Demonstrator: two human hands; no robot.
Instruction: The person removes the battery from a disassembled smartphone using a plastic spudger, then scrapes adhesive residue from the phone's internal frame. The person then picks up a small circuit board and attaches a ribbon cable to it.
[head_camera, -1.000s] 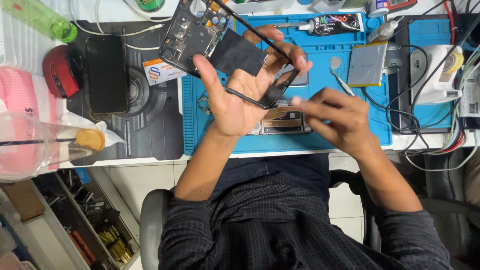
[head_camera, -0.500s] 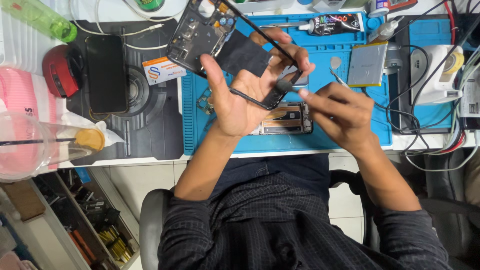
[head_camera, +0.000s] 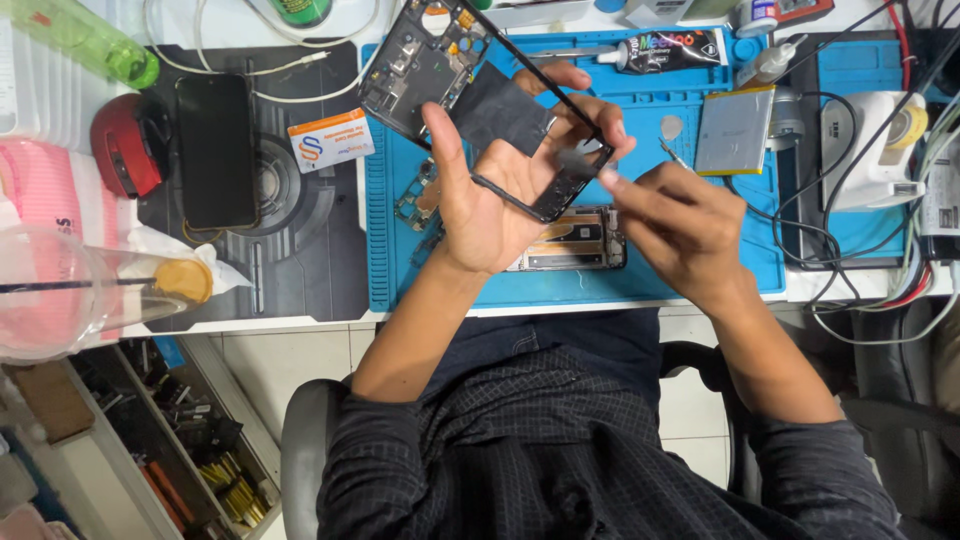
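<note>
- Phone frame (head_camera: 440, 60): a black, stripped phone housing, held up above the blue work mat (head_camera: 680, 250), tilted, its upper end toward the far edge of the desk. A dark sheet part (head_camera: 505, 108) sits in its middle.
- Your left hand (head_camera: 500, 190): palm toward you, under the frame's lower end. Thumb up along the near edge, fingers curled around the far edge; it grips the frame.
- Your right hand (head_camera: 685, 225): just right of the frame, fingers drawn together, fingertips touching its lower corner. Whether they pinch a small tool or part, you cannot tell.
- Circuit assembly (head_camera: 570, 240): lies flat on the mat, directly below your hands.
- Silver battery (head_camera: 733, 130): lies on the mat, right of your hands, apart from them.
- Black glue tube (head_camera: 665, 50): lies at the mat's far edge, beyond the frame.
- Small white bottle (head_camera: 770, 62): right of the tube.
- Dark mat (head_camera: 300, 250): left of the blue one; on it lie a black phone (head_camera: 215, 150), face up, and an orange-and-white card (head_camera: 330, 140).
- Red round object (head_camera: 125, 145): left of the black phone.
- Green bottle (head_camera: 95, 40): lies at the far left corner.
- Clear plastic cup (head_camera: 70, 290): near left edge, close to the camera.
- White device (head_camera: 875, 150): right end of the desk, among tangled cables (head_camera: 850, 260).
- Room: white desk; pale tiled floor below; a tool tray (head_camera: 170, 440) lower left; you sit on a dark chair.
</note>
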